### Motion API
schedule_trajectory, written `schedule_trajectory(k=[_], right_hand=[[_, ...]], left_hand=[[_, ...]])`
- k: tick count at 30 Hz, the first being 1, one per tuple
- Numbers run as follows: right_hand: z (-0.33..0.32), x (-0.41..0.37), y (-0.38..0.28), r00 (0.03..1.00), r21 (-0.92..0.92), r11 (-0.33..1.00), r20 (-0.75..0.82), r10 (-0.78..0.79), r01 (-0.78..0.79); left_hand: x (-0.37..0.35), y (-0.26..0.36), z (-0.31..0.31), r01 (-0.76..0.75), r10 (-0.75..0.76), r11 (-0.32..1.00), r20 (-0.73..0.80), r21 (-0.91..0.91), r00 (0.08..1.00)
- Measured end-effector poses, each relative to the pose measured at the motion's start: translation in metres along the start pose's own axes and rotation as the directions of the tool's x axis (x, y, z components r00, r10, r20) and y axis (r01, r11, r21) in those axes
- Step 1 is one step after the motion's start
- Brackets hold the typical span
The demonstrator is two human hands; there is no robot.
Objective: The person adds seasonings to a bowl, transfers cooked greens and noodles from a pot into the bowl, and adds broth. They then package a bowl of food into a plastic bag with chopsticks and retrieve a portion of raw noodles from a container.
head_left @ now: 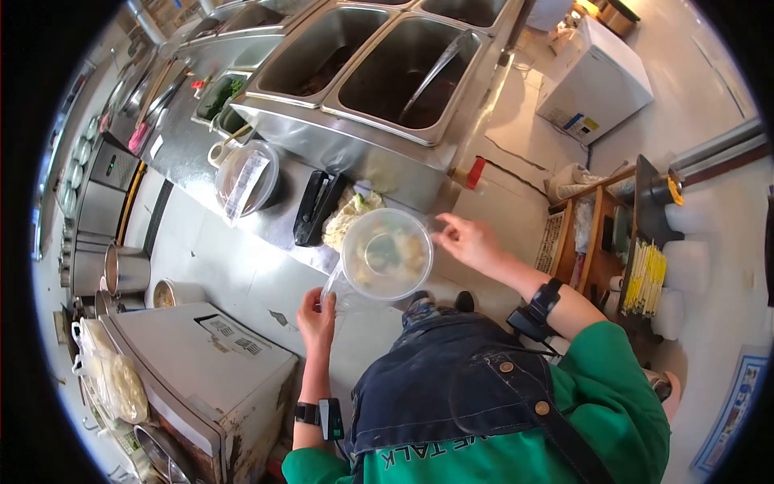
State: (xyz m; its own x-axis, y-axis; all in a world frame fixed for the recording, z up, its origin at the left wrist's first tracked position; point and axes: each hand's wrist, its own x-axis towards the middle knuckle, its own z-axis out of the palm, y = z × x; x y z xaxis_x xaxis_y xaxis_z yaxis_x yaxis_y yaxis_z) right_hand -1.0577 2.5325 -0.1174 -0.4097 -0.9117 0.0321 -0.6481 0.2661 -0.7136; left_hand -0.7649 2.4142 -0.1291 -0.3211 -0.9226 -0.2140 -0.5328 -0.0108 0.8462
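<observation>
A round, clear plastic takeaway tub (387, 253) with a lid and food inside is in front of me, seen from above. Thin, clear plastic film, apparently a bag (342, 292), is around it. My left hand (316, 319) is closed, pinching the film at the tub's lower left. On the tub's right, my right hand (469, 244) has its fingertips pinched on the film near the rim. Just beyond the tub, a crumpled whitish cloth (350, 216) and a black, long device (319, 208) lie at the counter's edge.
Another lidded tub (256, 192) with a paper slip stands on the steel counter (187, 161). Deep steel food pans (407, 77) rise behind, one with a ladle (435, 71). A white chest (201, 355) stands lower left; a wooden shelf (595, 234) with chopsticks (645, 278) is right.
</observation>
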Motion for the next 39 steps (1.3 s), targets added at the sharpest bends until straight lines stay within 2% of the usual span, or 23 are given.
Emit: schedule_trajectory(k=[5,6,7,8,9,10,12,13,14,16,17,18,19,20,22,23,24,26,30,34,36,38,39], right_hand=[[0.025,0.008,0.000,0.997,0.000,1.000,-0.073,0.006,-0.006],[0.026,0.007,0.004,0.997,0.003,1.000,-0.081,0.011,-0.011],[0.023,0.007,0.004,0.985,0.229,0.973,-0.168,0.041,-0.001],[0.020,0.005,0.002,0.966,0.440,0.898,-0.245,0.088,0.030],[0.016,0.000,0.001,0.953,0.705,0.706,-0.168,0.251,-0.061],[0.003,-0.003,-0.008,0.951,0.706,0.706,-0.173,0.255,-0.061],[-0.019,-0.009,-0.020,0.924,0.919,0.309,0.125,0.362,-0.245],[-0.018,-0.009,-0.017,0.923,0.929,0.246,0.188,0.335,-0.278],[-0.019,-0.008,-0.014,0.924,0.930,0.247,0.180,0.337,-0.271],[-0.020,-0.004,-0.008,0.941,0.810,0.517,0.121,0.316,-0.277],[-0.019,-0.004,-0.004,0.940,0.812,0.513,0.117,0.321,-0.277],[-0.019,-0.005,0.000,0.961,0.557,0.828,-0.185,0.205,-0.069],[-0.020,-0.006,0.002,0.913,0.159,0.983,-0.408,-0.022,0.095],[-0.030,-0.008,-0.012,0.909,0.157,0.983,-0.416,-0.017,0.091],[-0.048,-0.017,-0.041,0.898,0.015,0.940,-0.298,-0.322,0.342],[-0.044,-0.019,-0.043,0.932,0.005,0.945,-0.165,-0.323,0.328],[-0.038,-0.022,-0.035,0.933,0.004,0.947,-0.177,-0.314,0.320],[-0.015,-0.019,-0.006,0.998,-0.061,0.996,-0.015,-0.065,0.064],[0.000,-0.013,-0.003,0.997,-0.108,0.994,0.069,0.024,-0.016],[0.005,-0.008,0.001,0.996,-0.108,0.991,-0.043,-0.082,0.077],[-0.015,-0.009,-0.019,0.940,0.259,0.965,-0.337,0.047,0.044],[-0.028,-0.007,-0.030,0.930,0.417,0.905,-0.358,0.080,0.082],[-0.034,-0.009,-0.038,0.953,0.652,0.758,-0.218,0.208,-0.016]], left_hand=[[-0.002,0.024,-0.005,0.162,-0.172,0.852,0.025,-0.499,0.985],[0.000,0.031,-0.007,0.159,-0.166,0.855,0.030,-0.494,0.986],[0.002,0.036,-0.008,0.192,-0.167,0.745,0.100,-0.639,0.981],[0.004,0.041,-0.008,0.230,-0.157,0.607,0.168,-0.761,0.973],[0.006,0.048,-0.006,0.267,-0.137,0.525,0.229,-0.808,0.964],[0.007,0.057,-0.004,0.269,-0.134,0.528,0.234,-0.806,0.963],[0.007,0.072,0.002,0.398,-0.051,0.427,0.418,-0.812,0.907],[0.009,0.074,0.004,0.455,-0.036,0.385,0.479,-0.803,0.877],[0.010,0.075,0.003,0.455,-0.030,0.387,0.483,-0.802,0.875],[0.007,0.072,-0.001,0.423,-0.079,0.512,0.449,-0.747,0.890],[0.006,0.070,-0.005,0.426,-0.079,0.517,0.454,-0.742,0.887],[0.006,0.067,-0.010,0.441,-0.113,0.549,0.460,-0.710,0.881],[0.005,0.064,-0.012,0.456,-0.144,0.578,0.465,-0.677,0.874],[0.004,0.063,-0.012,0.457,-0.138,0.582,0.472,-0.673,0.871],[-0.003,0.059,-0.011,0.477,-0.154,0.598,0.491,-0.644,0.857],[-0.003,0.052,-0.011,0.480,-0.115,0.607,0.528,-0.633,0.841],[-0.006,0.050,-0.010,0.481,-0.110,0.615,0.537,-0.625,0.837],[-0.012,0.053,-0.006,0.441,-0.172,0.764,0.511,-0.470,0.842],[-0.015,0.052,-0.003,0.459,-0.174,0.749,0.526,-0.478,0.833],[-0.013,0.057,-0.001,0.422,-0.081,0.683,0.512,-0.597,0.855],[-0.015,0.068,0.003,0.360,-0.003,0.609,0.452,-0.707,0.892],[-0.015,0.075,0.009,0.360,0.031,0.548,0.448,-0.755,0.893],[-0.014,0.078,0.010,0.356,0.062,0.486,0.438,-0.798,0.897]])
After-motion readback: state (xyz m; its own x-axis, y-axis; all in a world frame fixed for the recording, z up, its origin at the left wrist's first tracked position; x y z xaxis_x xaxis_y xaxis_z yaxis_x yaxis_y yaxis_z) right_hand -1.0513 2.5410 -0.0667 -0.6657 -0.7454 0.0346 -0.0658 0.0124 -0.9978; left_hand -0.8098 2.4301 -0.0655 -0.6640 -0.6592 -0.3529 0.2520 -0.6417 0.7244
